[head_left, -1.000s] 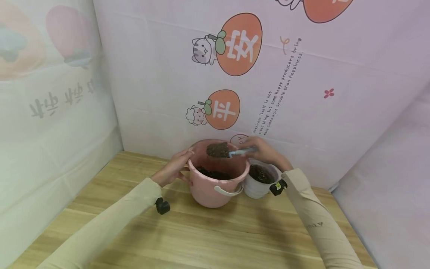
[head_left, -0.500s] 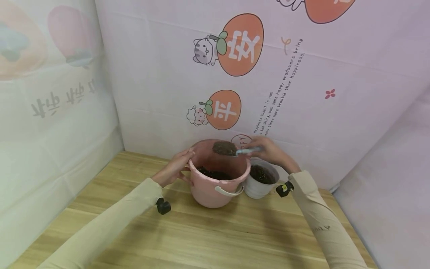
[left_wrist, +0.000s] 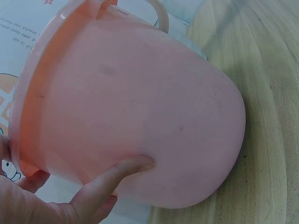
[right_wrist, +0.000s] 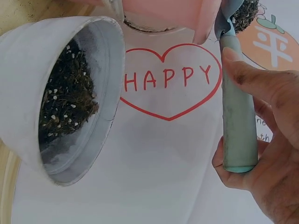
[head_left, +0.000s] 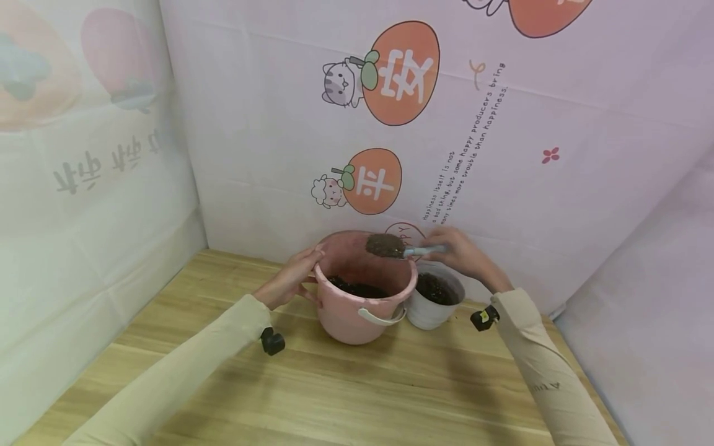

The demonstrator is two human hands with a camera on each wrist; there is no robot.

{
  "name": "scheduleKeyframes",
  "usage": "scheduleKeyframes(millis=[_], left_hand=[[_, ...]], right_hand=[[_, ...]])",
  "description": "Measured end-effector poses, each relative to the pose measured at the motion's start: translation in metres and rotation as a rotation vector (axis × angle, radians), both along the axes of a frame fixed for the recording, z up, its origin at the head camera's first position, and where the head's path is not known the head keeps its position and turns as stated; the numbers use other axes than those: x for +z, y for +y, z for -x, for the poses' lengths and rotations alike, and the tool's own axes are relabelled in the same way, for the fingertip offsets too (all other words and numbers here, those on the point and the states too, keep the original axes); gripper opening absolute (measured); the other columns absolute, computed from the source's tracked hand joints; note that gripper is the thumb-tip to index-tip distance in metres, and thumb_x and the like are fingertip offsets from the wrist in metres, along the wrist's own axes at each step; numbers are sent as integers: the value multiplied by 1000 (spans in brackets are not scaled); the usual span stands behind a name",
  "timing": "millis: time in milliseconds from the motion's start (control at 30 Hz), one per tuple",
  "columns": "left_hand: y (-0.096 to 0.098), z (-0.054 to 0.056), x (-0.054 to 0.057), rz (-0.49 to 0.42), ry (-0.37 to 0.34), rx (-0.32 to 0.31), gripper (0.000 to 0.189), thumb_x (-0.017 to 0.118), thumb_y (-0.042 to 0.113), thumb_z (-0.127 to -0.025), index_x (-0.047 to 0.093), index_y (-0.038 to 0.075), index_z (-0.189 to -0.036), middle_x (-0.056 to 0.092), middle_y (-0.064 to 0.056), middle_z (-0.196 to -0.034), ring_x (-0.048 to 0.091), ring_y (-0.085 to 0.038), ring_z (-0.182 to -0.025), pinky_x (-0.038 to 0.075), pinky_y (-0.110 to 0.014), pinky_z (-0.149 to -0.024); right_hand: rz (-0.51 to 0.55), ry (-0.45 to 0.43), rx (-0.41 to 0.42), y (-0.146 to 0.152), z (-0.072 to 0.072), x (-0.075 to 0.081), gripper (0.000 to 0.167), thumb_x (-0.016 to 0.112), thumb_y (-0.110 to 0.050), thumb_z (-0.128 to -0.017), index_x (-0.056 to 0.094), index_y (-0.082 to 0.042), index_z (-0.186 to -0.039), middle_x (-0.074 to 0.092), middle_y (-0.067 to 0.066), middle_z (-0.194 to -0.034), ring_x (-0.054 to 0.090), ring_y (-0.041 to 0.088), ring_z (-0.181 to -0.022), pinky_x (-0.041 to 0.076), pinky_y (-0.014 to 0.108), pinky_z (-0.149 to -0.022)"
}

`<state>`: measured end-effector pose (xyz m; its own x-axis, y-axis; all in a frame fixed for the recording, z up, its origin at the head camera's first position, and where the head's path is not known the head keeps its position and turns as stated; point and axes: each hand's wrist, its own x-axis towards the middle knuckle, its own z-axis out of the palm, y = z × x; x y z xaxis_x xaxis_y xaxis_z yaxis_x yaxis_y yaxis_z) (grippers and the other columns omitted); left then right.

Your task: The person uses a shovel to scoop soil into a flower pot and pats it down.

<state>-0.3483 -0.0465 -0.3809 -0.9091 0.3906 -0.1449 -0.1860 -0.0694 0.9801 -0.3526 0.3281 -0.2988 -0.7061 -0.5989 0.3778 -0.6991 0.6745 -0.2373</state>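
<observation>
My left hand point(head_left: 290, 279) grips the left side of a pink bucket point(head_left: 348, 322), some fingers at its rim. In the left wrist view the thumb point(left_wrist: 133, 166) lies along the bucket's outer wall. Dark soil point(head_left: 357, 288) covers the bucket's bottom. My right hand point(head_left: 457, 248) holds a small trowel by its pale blue-green handle point(right_wrist: 239, 112), thumb along it. The trowel's blade, heaped with soil point(head_left: 385, 246), is over the right part of the bucket's opening. To the bucket's right stands a white pot point(head_left: 428, 316), partly filled with soil point(right_wrist: 67, 93) with white specks.
The wooden tabletop point(head_left: 334, 396) stretches in front of the bucket and pot. A printed white cloth point(head_left: 262, 155) hangs close behind them, with more cloth at the left point(head_left: 111, 229) and right point(head_left: 647, 297). The bucket's pale handle point(head_left: 382, 319) hangs down in front.
My right hand has moved right with the soil-laden trowel, from over the bucket's middle toward the white pot. The left hand and the bucket have kept their place.
</observation>
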Motion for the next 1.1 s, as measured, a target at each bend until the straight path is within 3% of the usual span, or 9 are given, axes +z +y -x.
scheduleKeyframes(millis=[200, 900, 1100], left_hand=[[1, 1, -1, 13, -9, 13, 57, 41, 32, -113, 28, 17, -167, 26, -20, -169, 35, -57, -146, 68, -58, -67], [2, 2, -1, 19, -3, 21, 56, 41, 33, -113, 29, 17, -166, 25, -20, -169, 37, -56, -145, 68, -58, -68], [2, 2, -1, 22, -6, 24, 56, 41, 33, -114, 30, 17, -166, 29, -21, -167, 39, -55, -144, 68, -57, -67]], right_hand=[[13, 45, 17, 10, 0, -4, 20, 82, 3, -85, 80, 0, -104, 75, 11, -98, 66, 28, -92, 56, 43, -83], [69, -16, -95, 52, -14, -5, 22, 80, -1, -90, 79, 0, -112, 76, 13, -106, 67, 35, -103, 56, 53, -90], [51, 11, -148, 67, -19, -8, 20, 78, -4, -92, 80, -2, -112, 76, 12, -107, 66, 30, -102, 55, 39, -85]])
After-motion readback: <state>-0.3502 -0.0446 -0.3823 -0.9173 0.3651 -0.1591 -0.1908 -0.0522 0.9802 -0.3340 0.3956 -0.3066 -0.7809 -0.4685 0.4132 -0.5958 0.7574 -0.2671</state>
